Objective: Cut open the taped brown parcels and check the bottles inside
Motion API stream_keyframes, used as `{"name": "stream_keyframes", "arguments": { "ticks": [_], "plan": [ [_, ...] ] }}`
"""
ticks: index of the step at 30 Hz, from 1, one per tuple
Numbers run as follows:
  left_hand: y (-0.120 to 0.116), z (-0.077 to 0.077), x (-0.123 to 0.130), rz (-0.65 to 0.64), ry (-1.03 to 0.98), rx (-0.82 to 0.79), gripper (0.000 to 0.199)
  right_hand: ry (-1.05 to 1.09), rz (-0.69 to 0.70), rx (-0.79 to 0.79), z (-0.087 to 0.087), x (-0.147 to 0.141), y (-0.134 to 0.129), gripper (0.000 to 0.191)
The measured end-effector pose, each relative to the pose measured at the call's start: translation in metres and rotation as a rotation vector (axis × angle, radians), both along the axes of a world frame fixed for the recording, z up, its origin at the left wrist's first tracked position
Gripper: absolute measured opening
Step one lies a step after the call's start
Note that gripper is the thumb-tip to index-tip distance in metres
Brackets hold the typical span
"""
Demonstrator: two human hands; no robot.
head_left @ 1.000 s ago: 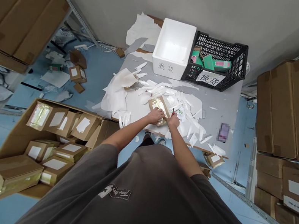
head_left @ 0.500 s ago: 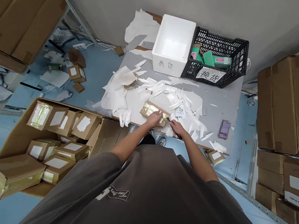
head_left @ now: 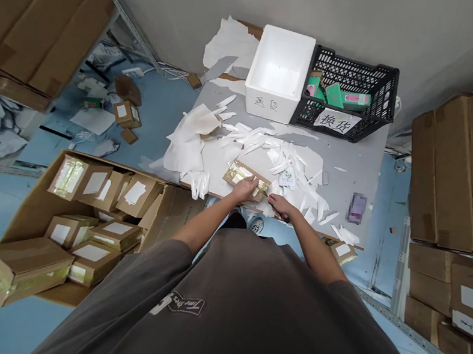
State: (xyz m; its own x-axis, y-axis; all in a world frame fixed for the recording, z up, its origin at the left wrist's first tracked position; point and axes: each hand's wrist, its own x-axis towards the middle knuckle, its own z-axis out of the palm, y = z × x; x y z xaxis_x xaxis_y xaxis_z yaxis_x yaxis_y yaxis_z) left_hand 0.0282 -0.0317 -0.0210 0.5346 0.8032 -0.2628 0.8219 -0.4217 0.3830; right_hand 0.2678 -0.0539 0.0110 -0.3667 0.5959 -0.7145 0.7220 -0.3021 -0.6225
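While the left hand clamps a taped brown cardboard box mid-frame, the right hand, apart, grips a slim red-and-black tool.

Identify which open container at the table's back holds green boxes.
The black plastic crate, right of the white foam box; its walls are perforated, and green cardboard boxes lie inside.

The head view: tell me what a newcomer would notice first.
Probably the litter of white scraps strewn across the middle of the grey table. At its near edge, the left hand rests on a taped carton while the right hand holds a slim tool at its end. Next come the black crate beside the white box at the back, and the big open carton of parcels at lower left.
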Motion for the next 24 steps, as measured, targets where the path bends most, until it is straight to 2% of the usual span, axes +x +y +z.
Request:
{"name": "stream_keyframes", "arguments": {
  "ticks": [4, 8, 13, 16, 18, 21, 24],
  "plan": [
    [-0.001, 0.002, -0.002, -0.006, 0.003, 0.000, 0.102, -0.001, -0.046, 0.021, 0.001, -0.002, -0.005, 0.025],
    [-0.001, 0.003, -0.003, -0.018, -0.013, 0.005, 0.098, 0.068, -0.086, -0.093, -0.003, -0.005, -0.011, 0.027],
    [0.002, 0.007, -0.007, -0.048, -0.040, -0.046, 0.099, 0.139, -0.129, -0.132, -0.011, -0.005, -0.024, 0.029],
    [0.008, 0.012, -0.014, -0.051, -0.096, -0.082, 0.081, 0.163, -0.117, -0.131, -0.011, 0.006, -0.037, 0.032],
    [0.015, 0.014, -0.018, -0.040, -0.096, -0.061, 0.073, 0.149, -0.171, -0.097, -0.007, 0.015, -0.044, 0.035],
    [0.029, 0.013, -0.020, 0.002, 0.014, -0.044, 0.093, 0.086, -0.255, -0.032, 0.000, 0.021, -0.047, 0.035],
    [0.040, 0.007, -0.018, 0.039, 0.091, -0.087, 0.112, 0.014, -0.265, 0.050, 0.005, 0.015, -0.042, 0.038]
  ]
}}
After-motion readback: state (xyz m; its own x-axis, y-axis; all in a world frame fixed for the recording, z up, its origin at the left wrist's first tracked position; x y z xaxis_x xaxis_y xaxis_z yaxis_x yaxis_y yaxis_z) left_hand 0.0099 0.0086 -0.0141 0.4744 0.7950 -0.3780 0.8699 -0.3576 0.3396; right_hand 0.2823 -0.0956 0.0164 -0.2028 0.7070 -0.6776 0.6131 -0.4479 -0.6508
